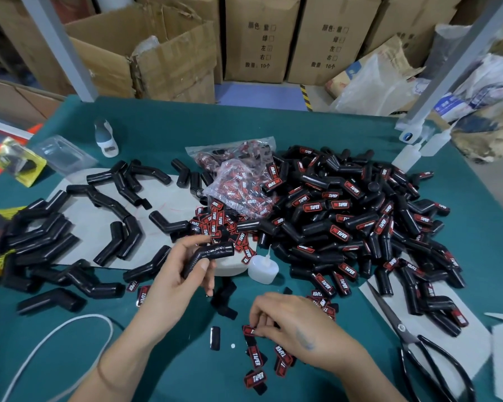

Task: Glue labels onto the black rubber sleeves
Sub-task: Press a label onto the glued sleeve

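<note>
The left hand [186, 274] holds one bent black rubber sleeve [208, 258] above the table, with the fingers and the thumb curled around its lower part; the upper part of the sleeve points to the right and shows a shiny wet-looking patch. The right hand [291, 323] is lower, on the green table cover [172, 358], and its fingertips pinch one red and black label [249, 330] that lies on the cloth. More loose labels [256, 369] lie just beside this hand. A small white glue bottle [263, 268] stands near the held sleeve, to its right. Behind it is a large pile of labelled sleeves [360, 221]. Unlabelled sleeves [70, 239] lie at the left, some on grey paper. Clear bags of labels [238, 187] rest between both groups. Black scissors [418, 343] lie at the right edge.
</note>
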### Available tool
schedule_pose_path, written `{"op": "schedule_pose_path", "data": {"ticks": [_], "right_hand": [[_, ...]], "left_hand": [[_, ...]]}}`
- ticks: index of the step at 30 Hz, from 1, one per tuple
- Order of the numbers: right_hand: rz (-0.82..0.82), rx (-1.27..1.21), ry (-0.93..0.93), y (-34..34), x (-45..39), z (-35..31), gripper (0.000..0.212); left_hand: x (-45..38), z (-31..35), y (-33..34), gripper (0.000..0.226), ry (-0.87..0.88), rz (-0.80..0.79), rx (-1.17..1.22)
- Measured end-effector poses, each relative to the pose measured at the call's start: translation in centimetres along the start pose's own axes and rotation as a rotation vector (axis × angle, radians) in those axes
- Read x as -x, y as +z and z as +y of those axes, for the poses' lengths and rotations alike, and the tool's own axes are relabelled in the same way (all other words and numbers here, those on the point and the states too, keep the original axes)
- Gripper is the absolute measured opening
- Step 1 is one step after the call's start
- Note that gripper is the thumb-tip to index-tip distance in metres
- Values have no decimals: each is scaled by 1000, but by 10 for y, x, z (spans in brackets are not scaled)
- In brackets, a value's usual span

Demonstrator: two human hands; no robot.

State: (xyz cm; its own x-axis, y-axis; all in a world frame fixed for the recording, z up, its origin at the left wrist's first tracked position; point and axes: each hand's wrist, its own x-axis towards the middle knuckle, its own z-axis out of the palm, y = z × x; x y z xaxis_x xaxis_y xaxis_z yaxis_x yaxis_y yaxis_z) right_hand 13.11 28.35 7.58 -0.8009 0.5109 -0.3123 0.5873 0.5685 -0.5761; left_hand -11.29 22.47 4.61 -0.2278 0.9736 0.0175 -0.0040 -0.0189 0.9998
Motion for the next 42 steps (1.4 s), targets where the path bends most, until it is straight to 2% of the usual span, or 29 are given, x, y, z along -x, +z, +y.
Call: {"op": "schedule_pose_path", "data": {"ticks": [7, 11, 14, 17, 19, 22, 24, 26, 28, 31, 39, 42], "right_hand": [[55, 244, -50, 14, -5, -12, 21], [41, 462, -69, 17, -5, -27, 53], [86, 665, -69, 14, 0, -40, 47], [26, 730, -5, 16, 3, -44, 49], [-32, 701, -28, 11, 3, -46, 49], [-3, 549, -103, 9, -4, -40, 52], [-82, 484, -99, 11, -6, -36, 56], [-48, 438, -120, 12, -7, -31, 56], [21, 365, -160, 13, -5, -22, 48], [129, 211, -182, 11, -2, -14, 21], [104, 38, -178, 14, -5, -9, 22], [120, -148, -152, 10, -4, -12, 11]], "left_hand": [[-2, -1, -1, 18, 35, 131, 18], [-6, -1, 0, 18, 36, 168, 113], [-6, -1, 1, 21, 24, 163, 179], [-5, -1, 2, 23, 6, 154, 180], [-5, 0, 3, 23, -8, 155, 191], [-4, 0, 5, 23, -6, 109, 233], [-3, 0, 5, 23, -6, 91, 260], [-2, 1, 6, 26, -3, 84, 295], [-1, 3, 6, 30, -1, 67, 332], [1, 4, 6, 28, 18, 42, 378], [9, 4, 7, 30, 1, -9, 450], [10, 7, 8, 30, -1, -39, 468]]}}
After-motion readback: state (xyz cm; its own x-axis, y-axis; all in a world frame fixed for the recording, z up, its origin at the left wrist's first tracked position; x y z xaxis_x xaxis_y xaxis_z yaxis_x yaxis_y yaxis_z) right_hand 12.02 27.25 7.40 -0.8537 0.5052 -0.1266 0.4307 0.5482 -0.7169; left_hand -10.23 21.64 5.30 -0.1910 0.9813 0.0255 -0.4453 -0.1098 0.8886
